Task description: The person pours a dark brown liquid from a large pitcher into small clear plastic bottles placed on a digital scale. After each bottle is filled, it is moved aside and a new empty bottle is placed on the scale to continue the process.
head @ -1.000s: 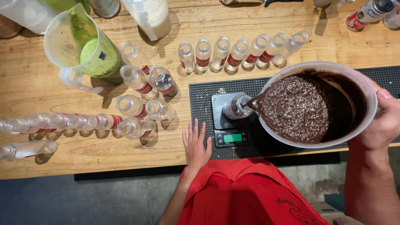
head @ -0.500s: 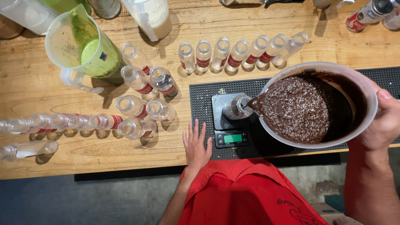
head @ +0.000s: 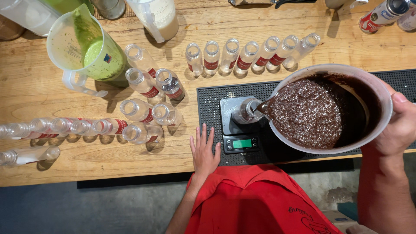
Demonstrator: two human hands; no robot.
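From the head view I see my right hand (head: 401, 125) with its grip clamped on the rim of a large pale bowl (head: 346, 71), thumb over the edge. The bowl is tilted to the left, and its spout sits at the mouth of a small clear bottle (head: 245, 110). The bowl holds a dark brown, foamy liquid (head: 310, 112).

The bottle stands on a small scale (head: 236, 130) with a lit green display. The scale rests on a black rubber mat (head: 208, 104) on the wooden table (head: 34, 91).

My left hand (head: 204, 151) lies flat on the table edge just beside the scale, fingers apart, holding nothing.

Behind the mat, a row of empty bottles (head: 247, 56) with red labels stands upright. Further left, more empty bottles (head: 147, 99) stand in a loose cluster and a line. A jug with green liquid (head: 84, 47) stands at the upper left, with a jug of pale liquid (head: 158, 15) to its right.
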